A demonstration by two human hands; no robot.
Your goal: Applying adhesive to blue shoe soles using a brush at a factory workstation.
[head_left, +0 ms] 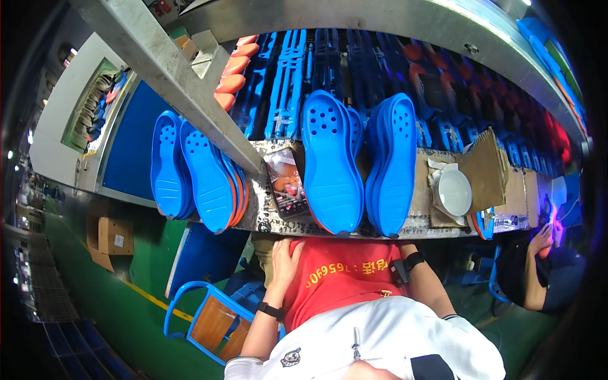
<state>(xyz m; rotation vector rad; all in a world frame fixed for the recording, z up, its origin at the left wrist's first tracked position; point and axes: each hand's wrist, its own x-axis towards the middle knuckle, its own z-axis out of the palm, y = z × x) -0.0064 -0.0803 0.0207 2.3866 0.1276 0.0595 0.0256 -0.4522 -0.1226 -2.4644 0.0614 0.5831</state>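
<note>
Left hand: the wearer's bare left hand (286, 261) lies against a red cloth apron with yellow lettering (342, 278), just below the bench edge; thumb and forefinger stand apart, clamped on nothing that shows.
Right hand: the wearer's bare right hand (407, 248) is mostly hidden at the apron's other side; whether its fingers are apart or together cannot be told.
Wrists: a black band on each; the wearer's top is white.
Blue soles: bright blue, foot-shaped shoe soles with round holes at the toe stand in stacks along the bench's near edge, toes pointing away. Two stacks (332, 171) are right of a grey metal post (171, 76), directly beyond the lap; two more (206, 174) are left of it, with orange edges showing. Neither hand visibly touches them.
Phone: a dark rectangular phone with a lit screen (287, 183) lies between the post and the nearer soles.
Bench, right side: a round white bowl (454, 192) sits beside folded brown cardboard (486, 166).
Behind: rows of blue and orange pieces (288, 88), dim toward the right.
Co-worker: at far right, a person's hand (541, 240) near a purple glow.
Floor: green, with a brown cardboard box (114, 237) and a blue-framed wooden chair (212, 316) at left.
</note>
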